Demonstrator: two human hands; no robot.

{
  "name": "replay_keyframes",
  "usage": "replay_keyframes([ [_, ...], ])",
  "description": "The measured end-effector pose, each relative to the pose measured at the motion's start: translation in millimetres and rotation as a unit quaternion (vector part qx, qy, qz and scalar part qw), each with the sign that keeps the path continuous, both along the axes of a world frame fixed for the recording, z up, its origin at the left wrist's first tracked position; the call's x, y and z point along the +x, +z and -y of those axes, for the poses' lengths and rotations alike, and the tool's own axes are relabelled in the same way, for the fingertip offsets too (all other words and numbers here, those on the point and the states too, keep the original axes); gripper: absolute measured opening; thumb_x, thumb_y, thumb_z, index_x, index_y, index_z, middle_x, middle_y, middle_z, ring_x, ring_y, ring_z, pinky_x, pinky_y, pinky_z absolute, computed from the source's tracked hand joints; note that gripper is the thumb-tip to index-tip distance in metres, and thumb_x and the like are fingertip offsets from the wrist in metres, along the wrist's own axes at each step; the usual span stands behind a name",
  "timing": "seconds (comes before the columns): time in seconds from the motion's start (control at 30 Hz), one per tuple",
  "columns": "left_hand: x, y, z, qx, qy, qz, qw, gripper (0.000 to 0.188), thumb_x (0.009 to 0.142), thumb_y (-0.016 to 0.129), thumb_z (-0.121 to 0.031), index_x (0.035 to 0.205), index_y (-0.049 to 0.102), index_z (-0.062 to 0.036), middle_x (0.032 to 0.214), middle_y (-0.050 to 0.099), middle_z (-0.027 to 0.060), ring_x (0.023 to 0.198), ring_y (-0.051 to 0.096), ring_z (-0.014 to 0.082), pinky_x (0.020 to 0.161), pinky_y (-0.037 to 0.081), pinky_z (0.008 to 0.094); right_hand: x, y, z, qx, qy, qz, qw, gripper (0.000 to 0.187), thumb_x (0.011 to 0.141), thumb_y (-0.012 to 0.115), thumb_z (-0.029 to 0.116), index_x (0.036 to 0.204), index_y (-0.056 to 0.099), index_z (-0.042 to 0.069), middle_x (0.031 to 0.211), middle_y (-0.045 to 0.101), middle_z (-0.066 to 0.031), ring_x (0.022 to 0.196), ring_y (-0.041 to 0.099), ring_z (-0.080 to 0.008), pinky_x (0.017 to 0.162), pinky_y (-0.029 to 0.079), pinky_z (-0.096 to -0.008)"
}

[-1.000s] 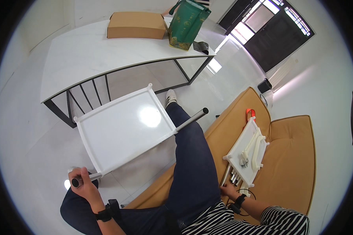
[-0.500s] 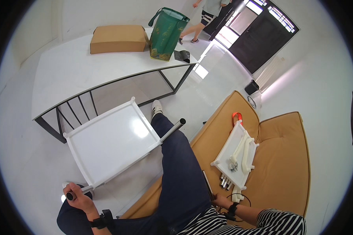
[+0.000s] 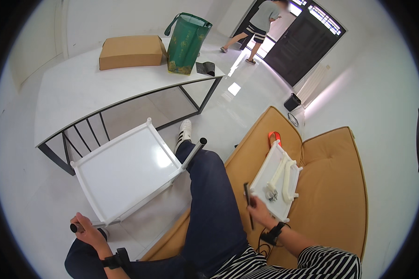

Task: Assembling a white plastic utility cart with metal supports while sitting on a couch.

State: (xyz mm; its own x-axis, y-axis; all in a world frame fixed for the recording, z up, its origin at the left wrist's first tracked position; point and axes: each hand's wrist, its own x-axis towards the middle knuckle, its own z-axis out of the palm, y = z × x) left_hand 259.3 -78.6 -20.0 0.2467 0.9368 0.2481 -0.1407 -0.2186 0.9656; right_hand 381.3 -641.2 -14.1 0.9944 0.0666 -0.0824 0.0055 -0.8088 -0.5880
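A white rectangular shelf tray [image 3: 123,172] with raised rims and corner sockets is in front of me, left of my bent leg. At its near-left corner my left hand [image 3: 89,231] is wrapped round a short metal tube [image 3: 77,228] with a black end. Another metal tube [image 3: 194,153], also black-tipped, stands out of the tray's right corner. Over the sofa's edge, my right hand [image 3: 261,211] is closed on a slim dark bar [image 3: 247,195], held roughly upright beside my thigh.
On the tan sofa [image 3: 330,195] rests a second, smaller white tray [image 3: 260,179] carrying cream curved handles [image 3: 289,179] and small metal parts [image 3: 271,191]. Beyond it lies an orange-red loop [image 3: 274,137]. A white table [image 3: 70,93] holds a cardboard box [image 3: 131,52] and green bag [image 3: 187,44]. A person [image 3: 260,23] walks near the door.
My right hand has lifted the slim bar from beside my hip, up toward the smaller tray. My left hand keeps its grip on the tube. The person has moved toward the doorway.
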Motion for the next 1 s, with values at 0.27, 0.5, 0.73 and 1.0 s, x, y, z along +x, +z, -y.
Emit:
replay_keyframes([
  [0.27, 12, 14, 0, -0.029, 0.013, -0.018, 0.999, 0.028, 0.095, 0.053, -0.024, 0.074, 0.043, -0.0083, 0.059, 0.036, -0.0046, 0.054, 0.032, 0.0049, 0.050, 0.026, 0.0227, 161, 174, -90, 0.308, 0.065, 0.291, 0.903, 0.021, 0.084, 0.057, 0.003, 0.105, 0.052, 0.003, 0.096, 0.060, -0.0041, 0.092, 0.056, -0.0128, 0.082, 0.045, -0.0265],
  [0.5, -3, 10, -5, 0.005, 0.024, -0.022, 0.999, 0.027, 0.095, 0.051, -0.022, 0.074, 0.043, -0.0077, 0.060, 0.039, -0.0030, 0.054, 0.034, 0.0057, 0.051, 0.028, 0.0219, 271, 170, -222, 0.470, 0.129, 0.117, 0.865, 0.026, 0.085, 0.059, 0.004, 0.109, 0.050, 0.003, 0.104, 0.061, -0.0096, 0.098, 0.059, -0.0170, 0.084, 0.048, -0.0327],
  [0.73, -3, 6, 1, -0.001, 0.019, -0.026, 0.999, 0.020, 0.093, 0.049, -0.015, 0.075, 0.042, -0.0077, 0.061, 0.040, -0.0015, 0.054, 0.037, 0.0062, 0.051, 0.031, 0.0213, 363, 105, -308, 0.444, 0.153, -0.172, 0.866, 0.020, 0.088, 0.056, 0.009, 0.108, 0.054, 0.006, 0.106, 0.061, -0.0101, 0.102, 0.060, -0.0228, 0.083, 0.050, -0.0369],
  [1.0, -21, 65, -26, 0.118, -0.210, -0.361, 0.901, 0.044, 0.074, 0.075, -0.019, 0.103, 0.050, 0.0006, 0.087, 0.053, 0.0058, 0.085, 0.054, 0.0201, 0.080, 0.044, 0.0305, 392, 73, -373, 0.452, 0.198, -0.075, 0.866, 0.030, 0.084, 0.063, 0.017, 0.109, 0.053, 0.005, 0.102, 0.063, -0.0055, 0.096, 0.060, -0.0147, 0.084, 0.045, -0.0318],
])
